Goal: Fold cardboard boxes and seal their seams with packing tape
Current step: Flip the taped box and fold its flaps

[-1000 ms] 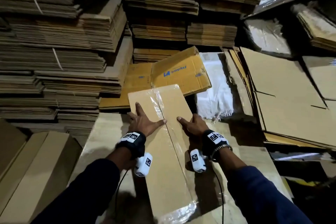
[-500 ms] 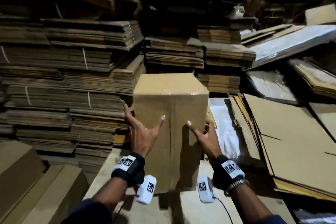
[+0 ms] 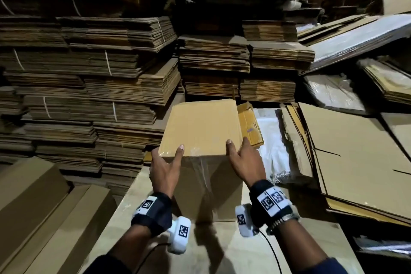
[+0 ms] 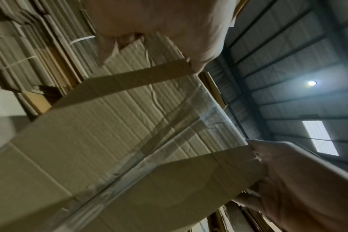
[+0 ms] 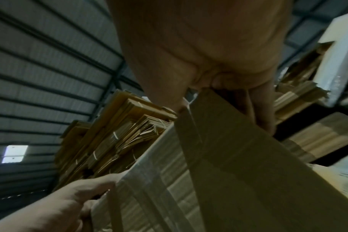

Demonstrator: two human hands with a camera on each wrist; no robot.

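Stacked flattened cartons [image 3: 124, 55] surround both hands [image 3: 165, 168] gripping an unlabelled taped box [image 3: 201, 131]; no writing legible.

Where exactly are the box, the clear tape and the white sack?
box [image 3: 200, 127], head view, top face.
tape [image 3: 203, 176], head view, strip down the near face.
white sack [image 3: 272, 140], head view, middle of its cloth.
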